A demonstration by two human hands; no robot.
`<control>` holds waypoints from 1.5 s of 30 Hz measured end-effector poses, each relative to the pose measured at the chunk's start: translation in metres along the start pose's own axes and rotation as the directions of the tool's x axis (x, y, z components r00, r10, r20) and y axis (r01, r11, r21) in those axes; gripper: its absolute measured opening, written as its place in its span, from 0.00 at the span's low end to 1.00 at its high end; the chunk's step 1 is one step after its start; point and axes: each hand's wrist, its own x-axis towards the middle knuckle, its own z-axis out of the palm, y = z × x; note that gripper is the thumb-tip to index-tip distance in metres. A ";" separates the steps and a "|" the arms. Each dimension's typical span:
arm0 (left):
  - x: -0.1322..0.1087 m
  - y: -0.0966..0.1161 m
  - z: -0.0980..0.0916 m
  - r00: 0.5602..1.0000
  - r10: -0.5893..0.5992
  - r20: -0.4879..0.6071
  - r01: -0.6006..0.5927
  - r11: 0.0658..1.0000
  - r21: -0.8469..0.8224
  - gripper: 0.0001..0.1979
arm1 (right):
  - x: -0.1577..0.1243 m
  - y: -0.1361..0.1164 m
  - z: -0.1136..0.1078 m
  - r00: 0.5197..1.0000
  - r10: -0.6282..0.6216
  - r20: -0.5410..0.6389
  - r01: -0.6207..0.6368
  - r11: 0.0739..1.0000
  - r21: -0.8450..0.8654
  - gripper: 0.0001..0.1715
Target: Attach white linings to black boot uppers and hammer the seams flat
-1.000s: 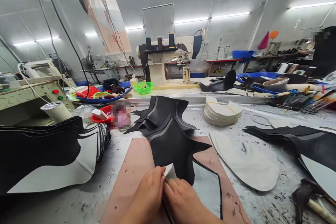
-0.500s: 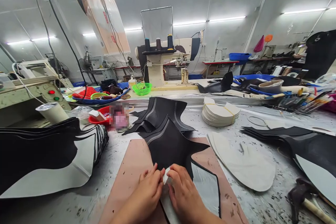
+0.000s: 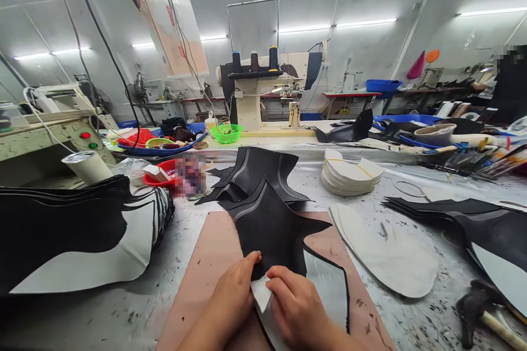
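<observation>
A black leather piece (image 3: 272, 230) with pale backing lies on a pinkish board (image 3: 197, 269) in front of me. My right hand (image 3: 294, 304) pinches a small white piece (image 3: 262, 292) at its upper right edge, over the near part of the leather. Just left of it, my left hand (image 3: 234, 290) rests on the leather's left edge, its thumb and fingers drawn together; whether anything is between them is hidden. More black leather pieces (image 3: 263, 170) lie behind this one.
Stacked black pieces (image 3: 61, 219) lie at left and more (image 3: 461, 219) at right. White shaped sheets (image 3: 387, 252) and a banded white stack (image 3: 349, 173) sit right of the board. A hammer (image 3: 473, 307) lies near right. Behind stands a sewing machine (image 3: 251, 101).
The small white piece shows more between my hands, and my right hand has shifted slightly right and down. My left fingers are closer together. The whole view has shifted a little.
</observation>
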 end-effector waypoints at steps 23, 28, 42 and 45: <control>0.005 -0.005 -0.006 0.969 0.245 0.005 -0.236 0.928 0.286 0.21 | -0.007 0.004 0.020 0.876 0.162 0.454 -0.061 0.972 -0.227 0.30; 0.014 -0.007 -0.010 0.973 0.203 0.108 -0.227 0.921 0.317 0.27 | -0.003 0.004 0.017 0.806 0.246 0.538 -0.130 0.961 -0.244 0.38; 0.007 -0.007 -0.005 0.977 0.209 0.038 -0.208 0.905 0.371 0.24 | 0.020 0.000 0.013 0.767 0.265 0.585 -0.033 0.926 -0.377 0.19; 0.005 -0.007 -0.006 0.965 0.261 0.009 -0.247 0.903 0.353 0.23 | 0.039 0.001 0.016 0.744 0.307 0.593 0.011 0.882 -0.471 0.31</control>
